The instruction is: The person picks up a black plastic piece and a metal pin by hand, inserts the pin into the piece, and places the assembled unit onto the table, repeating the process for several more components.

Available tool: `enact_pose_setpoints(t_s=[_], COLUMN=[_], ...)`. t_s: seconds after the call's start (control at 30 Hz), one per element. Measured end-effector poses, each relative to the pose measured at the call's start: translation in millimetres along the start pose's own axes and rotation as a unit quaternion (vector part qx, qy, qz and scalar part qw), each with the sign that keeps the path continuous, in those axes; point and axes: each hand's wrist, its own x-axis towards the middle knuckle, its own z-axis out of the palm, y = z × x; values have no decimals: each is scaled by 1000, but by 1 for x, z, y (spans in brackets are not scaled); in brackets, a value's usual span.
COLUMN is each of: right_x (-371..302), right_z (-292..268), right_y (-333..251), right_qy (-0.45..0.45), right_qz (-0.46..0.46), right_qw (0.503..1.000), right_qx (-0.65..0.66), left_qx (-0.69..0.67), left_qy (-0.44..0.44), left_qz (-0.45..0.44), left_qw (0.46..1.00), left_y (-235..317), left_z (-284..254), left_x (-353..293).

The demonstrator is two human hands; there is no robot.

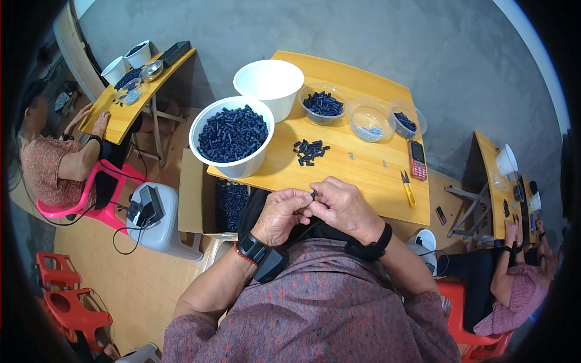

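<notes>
Together, the left hand [282, 213] and right hand [344, 204] pinch a small dark piece [314, 195] between closed fingertips by the table's [369, 181] near edge, its long axis unclear; the loose pile [310, 152] lies straight ahead, near both.

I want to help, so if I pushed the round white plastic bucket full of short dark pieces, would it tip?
The bucket is probably heavy, since the pieces fill it nearly to the rim. Pushed leftward, it might tip or fall, because it stands by the left edge of the yellow wooden table. Tipped, it'd likely spill: no lid.
</notes>
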Motion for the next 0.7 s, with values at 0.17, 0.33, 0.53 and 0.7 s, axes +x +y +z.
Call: enact_pose_setpoints(t_s=[0.17, 0.33, 0.53, 0.7], right_x=[-5, -4, -1, -3], right_z=[8, 8, 11, 9], right_y=[3, 4, 2, -2], right_qy=[3, -26, -4, -2], right_qz=[22, -15, -52, -59], right_qw=[1000, 999, 998, 998], right_qx=[2, -12, -24, -27], left_qx=[8, 13, 43, 36], left_qy=[12, 16, 23, -5], left_qz=[22, 58, 92, 95], left_qw=[1000, 998, 995, 995], left_y=[-3, -3, -3, -3], left_z=[2, 7, 7, 6], left_x=[0, -2, -3, -3])
